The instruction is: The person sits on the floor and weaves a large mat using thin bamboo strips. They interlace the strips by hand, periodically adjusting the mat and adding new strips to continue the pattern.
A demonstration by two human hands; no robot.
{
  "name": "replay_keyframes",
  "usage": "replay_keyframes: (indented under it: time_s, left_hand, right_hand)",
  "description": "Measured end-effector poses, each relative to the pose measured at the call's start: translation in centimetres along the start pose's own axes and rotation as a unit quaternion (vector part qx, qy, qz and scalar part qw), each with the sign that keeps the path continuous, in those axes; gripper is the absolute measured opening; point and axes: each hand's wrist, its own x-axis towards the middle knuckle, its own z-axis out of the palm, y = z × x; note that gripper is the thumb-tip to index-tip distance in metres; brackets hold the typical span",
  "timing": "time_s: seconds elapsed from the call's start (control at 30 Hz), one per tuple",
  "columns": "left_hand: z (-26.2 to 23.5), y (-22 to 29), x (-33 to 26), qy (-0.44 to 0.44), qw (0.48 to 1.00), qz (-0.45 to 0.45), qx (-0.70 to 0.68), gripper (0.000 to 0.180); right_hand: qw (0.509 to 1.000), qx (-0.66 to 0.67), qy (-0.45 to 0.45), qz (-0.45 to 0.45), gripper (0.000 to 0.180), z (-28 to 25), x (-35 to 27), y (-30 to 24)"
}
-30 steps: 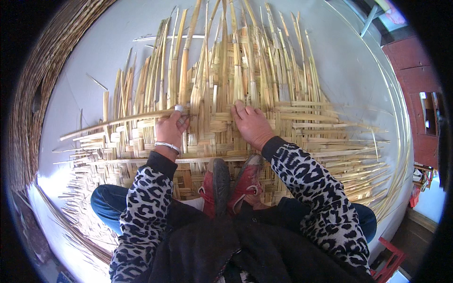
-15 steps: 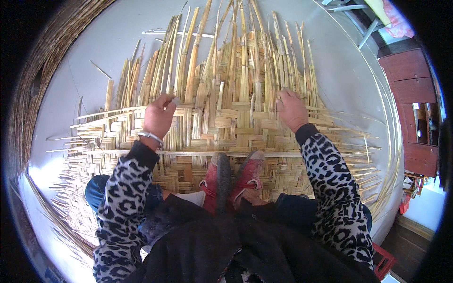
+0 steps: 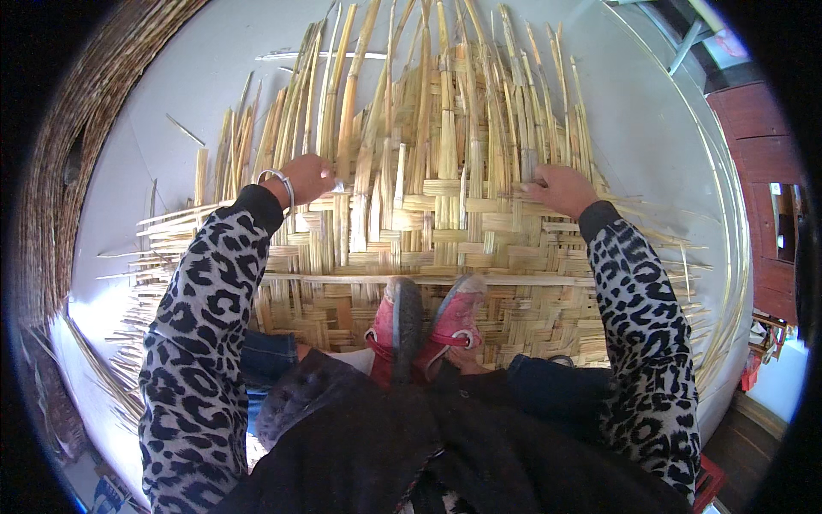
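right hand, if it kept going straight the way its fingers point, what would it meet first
Probably the loose upright bamboo strips just beyond the right hand, which rests on the woven mat; depth is unclear.

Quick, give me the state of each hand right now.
Left hand: closed, gripping upright bamboo strips.
Right hand: fingers bent, pressing on the woven mat; grip cannot be told.

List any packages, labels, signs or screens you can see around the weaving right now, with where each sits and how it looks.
None can be made out: no package, label, sign or screen shows.
Bamboo mat: part-woven pale yellow strips, spread across the grey floor.
Left hand: on upright strips at the mat's left.
Right hand: flat on strips at the right.
Red object: far right edge, too small to identify.
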Motion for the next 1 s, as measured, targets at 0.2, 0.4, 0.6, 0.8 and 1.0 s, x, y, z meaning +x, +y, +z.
replay_keyframes:
  time_s: [0.2, 0.4, 0.6, 0.8, 1.0]
  left_hand:
    - [0.3, -0.3, 1.2, 0.095, 0.995, 0.01, -0.033, 0.035]
    - [0.1, 1.0, -0.3, 0.102, 0.994, 0.036, 0.001, 0.035]
    - [0.0, 1.8, -0.7, 0.092, 0.995, -0.023, -0.031, 0.035]
    - [-0.1, 0.8, 0.0, 0.077, 0.995, -0.032, -0.057, 0.036]
    - [-0.5, 0.7, 0.2, 0.066, 0.994, -0.012, -0.082, 0.034]
  right_hand:
    - [1.0, 0.023, -0.001, -0.012, 0.046, 0.1, 0.1, 0.4]
    - [0.998, 0.054, 0.005, -0.016, 0.045, 0.7, 0.0, 0.8]
    - [0.998, 0.053, 0.028, -0.026, 0.041, 0.7, -0.3, 0.6]
    - [0.998, 0.024, 0.046, -0.02, 0.034, 1.1, -0.3, 0.6]
    - [0.996, 0.041, 0.076, -0.001, 0.035, 2.3, -0.1, 1.0]
